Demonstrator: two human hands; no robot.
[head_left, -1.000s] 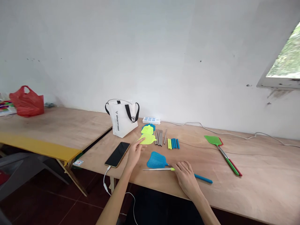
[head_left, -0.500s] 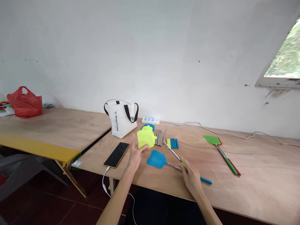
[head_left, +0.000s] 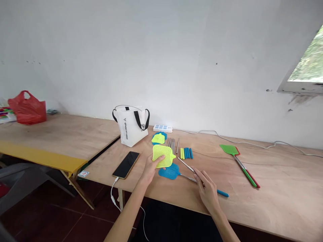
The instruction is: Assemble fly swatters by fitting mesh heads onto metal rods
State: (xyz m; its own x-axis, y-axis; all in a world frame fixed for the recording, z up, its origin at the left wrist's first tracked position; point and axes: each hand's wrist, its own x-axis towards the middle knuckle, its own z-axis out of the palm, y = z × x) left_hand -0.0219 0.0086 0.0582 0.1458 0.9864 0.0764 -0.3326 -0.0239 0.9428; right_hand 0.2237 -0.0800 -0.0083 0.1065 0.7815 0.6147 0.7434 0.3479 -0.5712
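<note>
My left hand (head_left: 150, 169) grips a yellow mesh swatter head (head_left: 163, 156), lifted above the wooden table (head_left: 277, 188), its socket pointing right. My right hand (head_left: 207, 188) is closed on a thin metal rod (head_left: 186, 164) with a yellow grip; the rod's free tip points up-left toward the yellow head's socket. Just below them a finished blue fly swatter (head_left: 170, 172) lies flat on the table, its blue handle end (head_left: 223, 193) showing beyond my right hand. Further back lie more swatter heads (head_left: 158, 137), a row of metal rods (head_left: 172, 143) and yellow and blue grips (head_left: 186, 153).
A black phone (head_left: 126, 160) on a white cable lies at the left edge. A white tote bag (head_left: 131, 126) and a power strip (head_left: 163, 128) stand behind. Green and red swatters (head_left: 239, 162) lie to the right. A red plastic bag (head_left: 27, 107) sits on the neighbouring table.
My left hand picked the yellow head off the pile and brought it toward me. My right hand lifted the rod off the table and swung its tip toward the head.
</note>
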